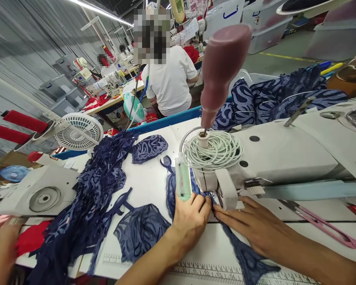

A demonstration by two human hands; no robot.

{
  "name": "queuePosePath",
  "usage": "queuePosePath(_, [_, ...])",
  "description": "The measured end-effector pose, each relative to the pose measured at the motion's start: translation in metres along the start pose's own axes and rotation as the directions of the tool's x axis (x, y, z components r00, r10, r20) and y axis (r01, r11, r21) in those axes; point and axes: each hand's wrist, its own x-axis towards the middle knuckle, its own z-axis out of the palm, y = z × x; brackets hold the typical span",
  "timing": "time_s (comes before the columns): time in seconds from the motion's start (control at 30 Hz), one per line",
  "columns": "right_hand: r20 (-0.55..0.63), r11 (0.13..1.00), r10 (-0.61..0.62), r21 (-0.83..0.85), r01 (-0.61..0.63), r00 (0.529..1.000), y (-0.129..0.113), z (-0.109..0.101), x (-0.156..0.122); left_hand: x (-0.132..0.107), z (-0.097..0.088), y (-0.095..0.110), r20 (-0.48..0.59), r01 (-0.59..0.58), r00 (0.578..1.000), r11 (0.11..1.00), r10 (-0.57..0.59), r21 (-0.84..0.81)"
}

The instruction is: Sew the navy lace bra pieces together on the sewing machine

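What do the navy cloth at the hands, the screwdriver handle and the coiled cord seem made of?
Navy cloth: probably synthetic lace, mostly matte, from its curving pattern and fine texture.
Screwdriver handle: likely plastic, smooth with slight sheen, from its rounded, evenly coloured surface.
Coiled cord: perhaps elastic or plastic, smooth; its thin, rounded loops leave it open.

Left hand curled, knuckles up, right hand flatter, fingers outstretched, hands close together, bare forearms angled inward
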Motion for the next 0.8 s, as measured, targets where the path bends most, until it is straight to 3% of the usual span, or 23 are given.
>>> queuePosePath(0.13, [0.055, 0.998, 0.026, -0.055, -0.023, 0.998, 0.000, 0.003, 0.000, 0.003, 0.000, -0.003, 0.045, 0.039, 0.998, 0.999, -0.040, 0.018])
queuePosePath(0.27, [0.068, 0.998, 0.044, -0.048, -0.040, 0.997, -0.005, 0.001, 0.004, -0.003, -0.008, 0.002, -0.067, 0.131, 0.989, 0.991, -0.131, 0.003])
queuePosePath(0.47, [-0.026, 0.998, 0.046, 0.052, -0.044, 0.999, -0.013, -0.004, 0.003, -0.009, -0.016, 0.011, -0.047, 0.113, 0.992, 0.993, -0.115, -0.041])
queuePosePath(0.63, [0.008, 0.995, 0.042, 0.088, -0.043, 0.999, -0.014, -0.005, 0.004, -0.009, -0.015, 0.009, -0.053, 0.040, 0.998, 0.998, -0.042, -0.042])
queuePosePath(0.8, [0.002, 0.987, 0.069, 0.147, -0.068, 0.998, -0.014, -0.005, 0.004, -0.010, -0.014, 0.010, -0.028, 0.043, 0.999, 0.998, -0.044, -0.044])
